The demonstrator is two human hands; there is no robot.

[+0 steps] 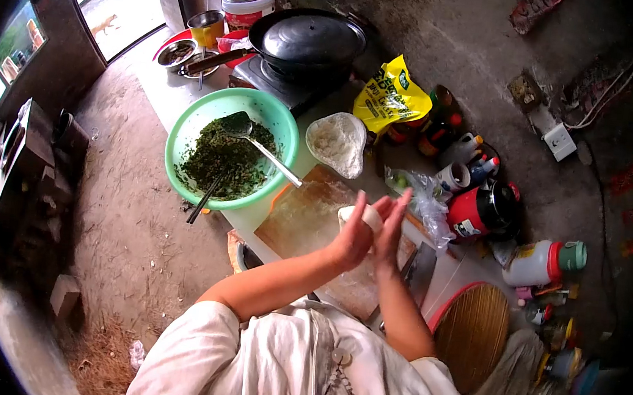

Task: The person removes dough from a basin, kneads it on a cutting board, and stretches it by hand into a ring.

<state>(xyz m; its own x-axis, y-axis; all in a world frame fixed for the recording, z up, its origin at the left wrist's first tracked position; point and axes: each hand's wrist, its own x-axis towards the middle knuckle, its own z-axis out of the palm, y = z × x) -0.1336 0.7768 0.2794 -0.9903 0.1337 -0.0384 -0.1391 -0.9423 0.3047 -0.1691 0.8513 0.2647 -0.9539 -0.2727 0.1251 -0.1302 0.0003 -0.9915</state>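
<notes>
Between my two palms is a white piece of dough (370, 218), partly hidden by the fingers. My left hand (356, 236) presses on it from the left with its fingers pointing up. From the other side my right hand (388, 233) presses on it, fingers long and straight. Both hands are above a flour-dusted wooden board (306, 223). Left of the board stands a green bowl (173, 155) of chopped dark green filling (217, 159), with a metal ladle (270, 161) and chopsticks (204, 200) in it. A bowl of flour (337, 145) sits beyond the board.
A lidded wok (309, 41) rests on a stove at the back. A yellow bag (391, 98), bottles, a plastic bag (427, 200) and a red-and-black pot (481, 209) line the wall side. At the right lies a round woven tray (470, 338).
</notes>
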